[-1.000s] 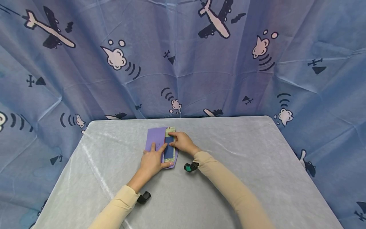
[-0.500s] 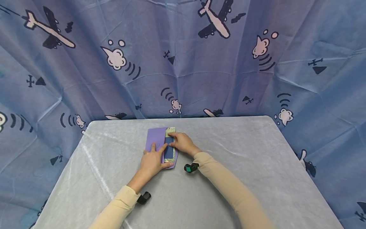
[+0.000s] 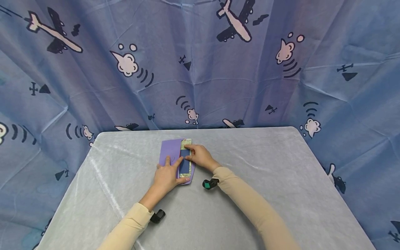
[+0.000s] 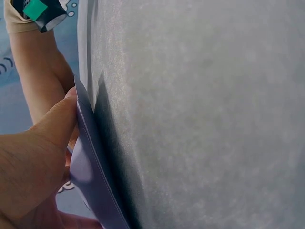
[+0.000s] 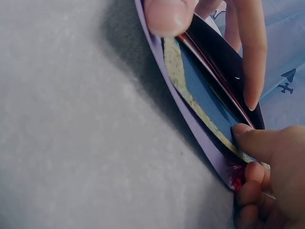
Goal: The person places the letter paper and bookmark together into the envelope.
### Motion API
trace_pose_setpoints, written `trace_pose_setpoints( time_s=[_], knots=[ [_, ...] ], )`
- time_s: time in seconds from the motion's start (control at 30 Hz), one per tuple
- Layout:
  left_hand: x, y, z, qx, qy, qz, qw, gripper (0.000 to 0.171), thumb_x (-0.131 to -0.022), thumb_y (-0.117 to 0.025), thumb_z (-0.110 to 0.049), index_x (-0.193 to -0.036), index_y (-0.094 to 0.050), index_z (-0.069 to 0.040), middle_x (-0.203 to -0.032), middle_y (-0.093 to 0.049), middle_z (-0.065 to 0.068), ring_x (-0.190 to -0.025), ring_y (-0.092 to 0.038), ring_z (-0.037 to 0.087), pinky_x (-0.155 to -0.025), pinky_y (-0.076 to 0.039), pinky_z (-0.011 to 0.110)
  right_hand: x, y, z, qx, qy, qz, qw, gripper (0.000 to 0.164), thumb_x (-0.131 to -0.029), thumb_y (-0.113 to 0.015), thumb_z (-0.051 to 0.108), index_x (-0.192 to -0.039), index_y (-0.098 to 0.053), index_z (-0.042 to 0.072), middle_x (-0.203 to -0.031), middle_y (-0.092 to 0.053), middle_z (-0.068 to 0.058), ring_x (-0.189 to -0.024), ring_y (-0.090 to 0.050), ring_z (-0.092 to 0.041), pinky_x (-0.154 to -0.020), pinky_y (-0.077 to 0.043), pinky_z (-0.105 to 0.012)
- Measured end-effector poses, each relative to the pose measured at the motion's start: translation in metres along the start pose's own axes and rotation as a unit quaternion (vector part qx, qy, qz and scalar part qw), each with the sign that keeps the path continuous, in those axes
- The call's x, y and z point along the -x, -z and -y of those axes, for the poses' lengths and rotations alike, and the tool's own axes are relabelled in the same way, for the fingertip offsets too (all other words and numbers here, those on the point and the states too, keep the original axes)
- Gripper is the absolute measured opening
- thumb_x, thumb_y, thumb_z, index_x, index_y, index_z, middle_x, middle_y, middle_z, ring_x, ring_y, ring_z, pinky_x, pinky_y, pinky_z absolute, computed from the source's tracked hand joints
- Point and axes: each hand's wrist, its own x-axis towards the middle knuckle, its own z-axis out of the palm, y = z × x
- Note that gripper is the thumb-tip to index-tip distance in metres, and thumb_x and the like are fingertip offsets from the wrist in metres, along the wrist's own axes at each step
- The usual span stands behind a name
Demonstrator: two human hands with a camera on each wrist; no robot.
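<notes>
A purple envelope [image 3: 169, 147] lies near the table's far side, its mouth toward the right. A card [image 3: 184, 167], dark blue with a yellow-green patterned border, shows at that mouth. My left hand [image 3: 165, 176] spreads over the envelope, its thumb at the near edge and a straight finger by the card. From the right, my right hand [image 3: 202, 157] pinches the card's outer edge between thumb and fingers. In the right wrist view, a red tassel-like bit [image 5: 236, 176] shows below the right thumb, and the envelope [image 5: 205, 143] gapes around the card. The card's left part is hidden inside.
A pale grey cloth covers the table [image 3: 250, 194]. Behind it hangs a blue curtain [image 3: 203, 80] printed with airplanes and clouds. A dark wrist camera [image 3: 210, 184] sits under the right wrist, another wrist camera [image 3: 157, 216] under the left.
The right wrist has shifted very slightly to the right. Both hands, the envelope and the card otherwise stay in place.
</notes>
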Motion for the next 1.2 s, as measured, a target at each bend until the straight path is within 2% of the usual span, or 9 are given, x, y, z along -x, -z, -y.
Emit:
trace_pose_setpoints(
  time_s=[0.27,0.63,0.73,0.93,1.2],
  knots=[
    [0.000,0.001,-0.001,-0.001,-0.001,-0.001,1.0000,0.094,-0.069,-0.075,-0.069,-0.146,-0.050,-0.022,-0.141,-0.047,0.038,-0.099,-0.057,0.069,-0.071,-0.056,0.061,0.003,0.007,-0.004,-0.035,-0.001,0.009,0.999,0.063,-0.085,-0.078,0.021,-0.142,-0.054,0.009,-0.069,-0.050,0.002,-0.061,-0.044,-0.008,-0.057,-0.035,-0.021],
    [0.000,0.000,-0.001,-0.003,0.005,-0.001,1.0000,0.094,-0.068,-0.075,-0.070,-0.146,-0.050,-0.023,-0.142,-0.046,0.038,-0.101,-0.055,0.071,-0.070,-0.056,0.061,0.008,0.014,-0.011,-0.035,0.002,0.013,0.999,0.072,-0.082,-0.081,0.024,-0.145,-0.051,0.009,-0.069,-0.049,0.002,-0.061,-0.042,-0.009,-0.056,-0.033,-0.021],
    [0.000,0.000,-0.001,-0.003,0.002,-0.006,1.0000,0.095,-0.068,-0.076,-0.070,-0.146,-0.050,-0.023,-0.141,-0.047,0.038,-0.100,-0.056,0.070,-0.069,-0.056,0.060,0.009,0.016,-0.013,-0.041,-0.002,0.002,0.999,0.067,-0.085,-0.078,0.024,-0.144,-0.051,0.009,-0.070,-0.049,0.002,-0.061,-0.042,-0.008,-0.056,-0.033,-0.021],
    [0.001,0.001,-0.002,0.000,0.000,-0.007,1.0000,0.095,-0.068,-0.076,-0.069,-0.146,-0.050,-0.022,-0.141,-0.047,0.038,-0.099,-0.056,0.070,-0.072,-0.055,0.062,0.008,0.019,-0.016,-0.040,-0.006,-0.046,0.998,0.048,-0.094,-0.067,0.018,-0.139,-0.056,0.011,-0.067,-0.050,0.002,-0.059,-0.043,-0.009,-0.057,-0.034,-0.022],
    [0.001,-0.001,-0.002,-0.001,0.002,-0.006,1.0000,0.095,-0.067,-0.076,-0.069,-0.145,-0.051,-0.022,-0.141,-0.047,0.038,-0.099,-0.055,0.071,-0.068,-0.056,0.061,0.001,0.021,-0.018,-0.003,-0.009,-0.066,0.998,0.045,-0.092,-0.069,0.017,-0.136,-0.060,0.013,-0.065,-0.054,0.002,-0.057,-0.045,-0.008,-0.057,-0.036,-0.023]
  ],
)
